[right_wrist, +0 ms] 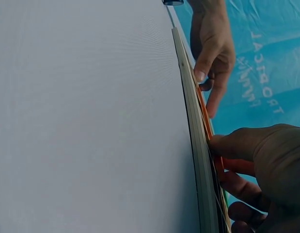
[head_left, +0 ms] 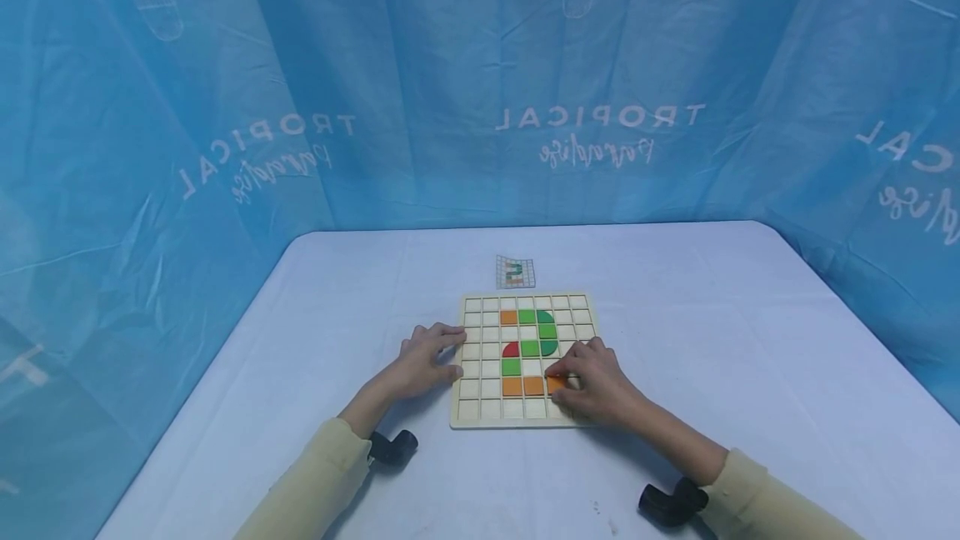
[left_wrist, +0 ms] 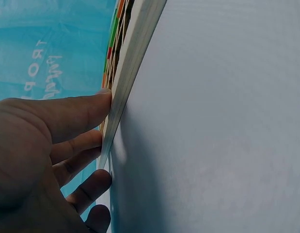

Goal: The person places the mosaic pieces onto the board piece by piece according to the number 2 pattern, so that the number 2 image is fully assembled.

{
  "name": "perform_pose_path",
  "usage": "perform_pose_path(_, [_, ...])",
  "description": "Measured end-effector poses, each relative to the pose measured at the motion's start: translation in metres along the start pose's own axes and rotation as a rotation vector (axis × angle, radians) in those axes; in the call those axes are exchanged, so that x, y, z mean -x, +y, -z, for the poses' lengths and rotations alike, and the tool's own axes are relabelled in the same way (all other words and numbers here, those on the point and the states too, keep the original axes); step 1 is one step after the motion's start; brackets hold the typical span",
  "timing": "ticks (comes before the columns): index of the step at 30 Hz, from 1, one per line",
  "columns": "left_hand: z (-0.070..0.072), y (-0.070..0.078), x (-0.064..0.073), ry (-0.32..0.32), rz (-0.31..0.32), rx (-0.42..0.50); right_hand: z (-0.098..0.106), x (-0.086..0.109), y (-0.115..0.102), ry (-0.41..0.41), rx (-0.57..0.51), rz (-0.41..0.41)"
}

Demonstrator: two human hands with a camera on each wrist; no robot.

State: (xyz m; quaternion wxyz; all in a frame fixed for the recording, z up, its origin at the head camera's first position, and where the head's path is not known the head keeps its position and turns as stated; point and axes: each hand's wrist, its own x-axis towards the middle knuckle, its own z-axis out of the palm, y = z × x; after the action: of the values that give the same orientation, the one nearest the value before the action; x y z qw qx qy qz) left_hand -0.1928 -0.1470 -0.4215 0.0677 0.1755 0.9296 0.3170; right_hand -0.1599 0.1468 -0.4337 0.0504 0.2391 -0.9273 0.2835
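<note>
A pale wooden grid board (head_left: 469, 412) lies flat on the table. My left hand (head_left: 422, 363) rests at its left side, thumb and fingertips touching the edge. My right hand (head_left: 600, 383) pinches an orange square tile (head_left: 555, 384) over the lower right of the grid, in line with two other orange tiles (head_left: 522, 387). Above that row, green tiles (head_left: 529, 348), a red rounded tile (head_left: 511, 350) and another orange tile (head_left: 508, 317) sit in cells. In the right wrist view, thumb and fingers meet at the orange tile (right_wrist: 218, 167), partly hidden by the hand.
Behind the board lies a small card (head_left: 515, 272) printed with a grid and a coloured pattern. The table wears a white cloth (head_left: 697, 315). Blue printed curtains (head_left: 450, 165) hang around its back and sides. Black devices (head_left: 393, 448) are strapped to both wrists.
</note>
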Motion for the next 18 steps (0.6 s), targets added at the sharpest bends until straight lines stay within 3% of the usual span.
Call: perform_pose_path(18, [0.0007, 0.0013, 0.0009, -0.001, 0.008, -0.004, -0.0026, -0.0023, -0.0002, -0.017, 0.023, -0.024])
